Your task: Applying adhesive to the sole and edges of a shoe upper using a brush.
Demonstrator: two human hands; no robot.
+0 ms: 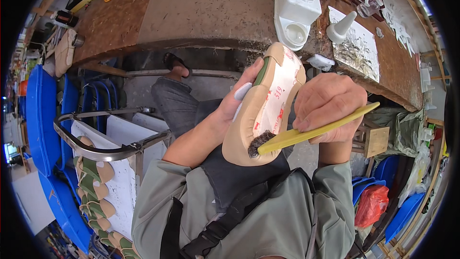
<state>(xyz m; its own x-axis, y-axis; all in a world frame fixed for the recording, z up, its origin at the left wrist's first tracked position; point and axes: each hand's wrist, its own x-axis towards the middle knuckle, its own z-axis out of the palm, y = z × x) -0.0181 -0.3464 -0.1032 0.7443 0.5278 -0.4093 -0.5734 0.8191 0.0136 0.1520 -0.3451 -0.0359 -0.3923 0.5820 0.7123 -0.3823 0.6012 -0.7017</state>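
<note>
My left hand (235, 100) is wrapped round the far-left side of a beige and green shoe upper on its last (238, 136), holding it sole side up. Red print marks the white insole board (278, 97) on its underside. In my right hand (330, 105) is a brush with a flat yellow handle (318, 132), gripped between thumb and fingers. Its dark bristles (261, 143) press on the folded beige edge at the shoe's near end. The left fingertips are hidden behind the shoe.
A white plastic dispenser (299, 7) stands on the brown workbench (206, 9), beside a white nozzle-topped bottle (341, 28) on a stained sheet (359, 50). At left, a metal-railed rack (96, 152) holds several green and beige uppers (91, 196). Blue plastic bins (44, 120) stand beyond it.
</note>
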